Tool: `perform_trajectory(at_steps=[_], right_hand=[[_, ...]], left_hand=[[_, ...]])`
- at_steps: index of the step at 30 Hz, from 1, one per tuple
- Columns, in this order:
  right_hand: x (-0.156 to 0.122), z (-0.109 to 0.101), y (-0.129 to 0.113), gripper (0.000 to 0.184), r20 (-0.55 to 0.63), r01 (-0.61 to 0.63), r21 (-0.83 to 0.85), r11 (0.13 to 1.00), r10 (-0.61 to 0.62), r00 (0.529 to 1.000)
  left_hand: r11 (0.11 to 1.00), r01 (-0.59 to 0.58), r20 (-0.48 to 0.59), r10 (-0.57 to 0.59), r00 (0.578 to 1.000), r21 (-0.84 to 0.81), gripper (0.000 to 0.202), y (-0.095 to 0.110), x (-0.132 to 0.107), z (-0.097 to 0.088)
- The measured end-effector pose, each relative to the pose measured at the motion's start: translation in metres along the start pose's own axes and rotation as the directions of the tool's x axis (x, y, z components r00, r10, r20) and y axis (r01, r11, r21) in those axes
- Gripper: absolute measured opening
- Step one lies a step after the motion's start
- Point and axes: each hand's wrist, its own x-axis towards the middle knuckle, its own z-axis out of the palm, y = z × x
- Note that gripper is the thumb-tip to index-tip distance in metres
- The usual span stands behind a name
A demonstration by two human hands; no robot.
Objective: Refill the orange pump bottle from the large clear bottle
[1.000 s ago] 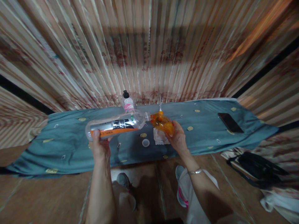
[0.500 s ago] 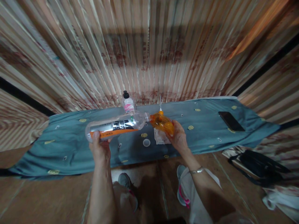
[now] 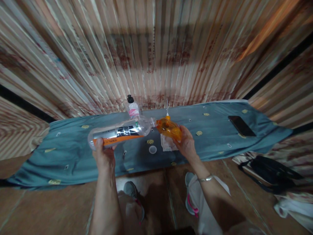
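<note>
1. Hardly anything had changed over the last second: my grips and the angle of both bottles stayed the same, with only a slight shift in my view. The lining-up of the two necks was being held steady.
2. My left hand [image 3: 104,158] was clamped around the base end of the clear plastic bottle [image 3: 119,132], tilted nearly flat above the table; its wrap label was silver, black and orange.
3. My right hand [image 3: 187,144] gripped the orange translucent bottle [image 3: 169,129], neck toward the clear one. The mouths met in view, but I couldn't tell whether one sat inside the other.
4. The clear bottle was smooth and rounded, narrowing to a short neck; the orange one was stubbier and glossy.
5. Below lay a round whitish cap [image 3: 153,149] and a pale, crinkled packet [image 3: 167,145], on a softly creased teal tablecloth [image 3: 212,143] with yellow motifs.
</note>
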Motion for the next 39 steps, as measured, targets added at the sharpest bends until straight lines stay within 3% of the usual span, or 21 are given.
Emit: perform_trajectory(at_steps=[15, 25, 39], right_hand=[[-0.0035, 0.0010, 0.0039, 0.067, -0.042, 0.025, -0.021, 0.999, -0.026, 0.999], [-0.0012, -0.0039, 0.0039, 0.068, -0.016, 0.023, -0.017, 1.000, -0.023, 1.000], [-0.0008, -0.0072, 0.0030, 0.067, 0.011, 0.034, -0.016, 0.999, -0.034, 0.999]], left_hand=[[1.000, -0.012, 0.016, 0.012, 1.000, -0.015, 0.045, 0.0000, -0.0017, 0.0014], [1.000, 0.017, -0.031, -0.017, 0.999, -0.017, 0.055, -0.0035, -0.0017, 0.0011], [0.996, 0.028, -0.023, -0.030, 0.999, -0.083, 0.050, -0.0071, -0.0016, 0.0010]])
